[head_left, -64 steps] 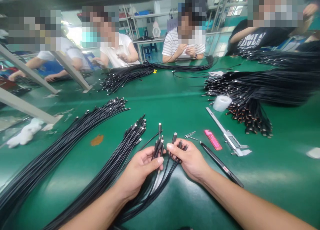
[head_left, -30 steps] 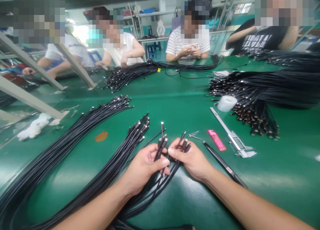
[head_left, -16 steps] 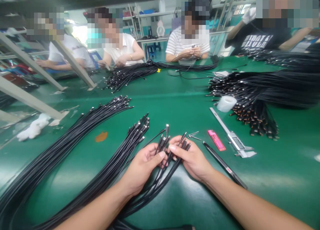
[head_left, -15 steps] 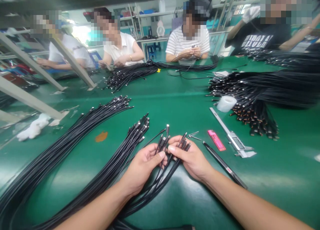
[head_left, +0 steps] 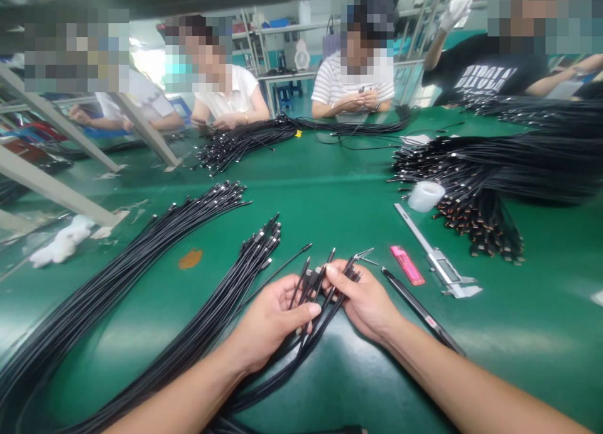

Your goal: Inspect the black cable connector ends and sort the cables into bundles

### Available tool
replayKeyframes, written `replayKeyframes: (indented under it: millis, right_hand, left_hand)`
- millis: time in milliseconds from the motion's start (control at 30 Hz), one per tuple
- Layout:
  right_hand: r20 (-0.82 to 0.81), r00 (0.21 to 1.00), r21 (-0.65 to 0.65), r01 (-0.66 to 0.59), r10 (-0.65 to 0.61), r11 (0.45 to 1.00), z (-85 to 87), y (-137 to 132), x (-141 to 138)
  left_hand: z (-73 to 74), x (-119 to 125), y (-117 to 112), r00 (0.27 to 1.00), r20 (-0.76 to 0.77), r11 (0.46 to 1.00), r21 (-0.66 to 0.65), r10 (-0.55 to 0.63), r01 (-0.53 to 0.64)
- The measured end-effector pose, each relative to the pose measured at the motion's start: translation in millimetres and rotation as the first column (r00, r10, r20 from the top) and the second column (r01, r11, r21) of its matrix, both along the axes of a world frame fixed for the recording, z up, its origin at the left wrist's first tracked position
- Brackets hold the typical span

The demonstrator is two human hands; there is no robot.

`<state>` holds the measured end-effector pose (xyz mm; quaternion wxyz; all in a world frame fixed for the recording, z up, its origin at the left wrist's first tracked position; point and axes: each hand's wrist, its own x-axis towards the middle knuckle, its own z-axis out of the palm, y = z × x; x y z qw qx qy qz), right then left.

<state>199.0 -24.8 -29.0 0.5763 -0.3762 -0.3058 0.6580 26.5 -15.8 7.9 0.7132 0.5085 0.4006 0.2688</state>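
Several black cables [head_left: 301,357] run up from the lower left into both hands, their small metal-tipped plugs pointing away from me. My left hand [head_left: 282,311] is closed round some of them just below the plugs, thumb lying across. Close beside it, my right hand [head_left: 360,296] pinches other cable ends between thumb and fingers. Parts of the plugs are hidden behind the fingers. Left of my hands lies a bundle of black cables [head_left: 207,314], with one loose cable end [head_left: 292,258] sticking out toward the middle.
A larger cable bundle [head_left: 141,264] curves along the left. On the right lie black tweezers [head_left: 419,308], a pink tool [head_left: 407,264], a caliper [head_left: 436,255], a tape roll [head_left: 426,196] and a big cable pile [head_left: 509,164]. Co-workers sit across the green table [head_left: 325,195].
The cable ends between my hands have shifted and spread differently. My right thumb has moved slightly up, and my left thumb lies a little lower and further right.
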Motion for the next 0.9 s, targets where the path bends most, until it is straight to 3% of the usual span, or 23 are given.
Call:
replayKeyframes:
  millis: [333,500,900]
  right_hand:
    - [0.025,0.999,0.021,0.031,-0.032,0.999,-4.0,0.3,0.3]
    - [0.041,0.999,0.01,0.02,-0.02,1.0,-4.8,-0.1,0.8]
    - [0.068,0.998,0.047,-0.007,0.003,0.999,-2.3,0.3,0.1]
  left_hand:
    - [-2.2,0.4,-0.4,0.999,-0.001,0.999,0.018,0.033,-0.032]
    - [-1.2,-0.7,1.8,0.994,-0.008,0.991,0.082,0.111,-0.11]
    - [0.9,0.9,2.0,0.98,0.038,0.98,0.038,0.195,-0.197]
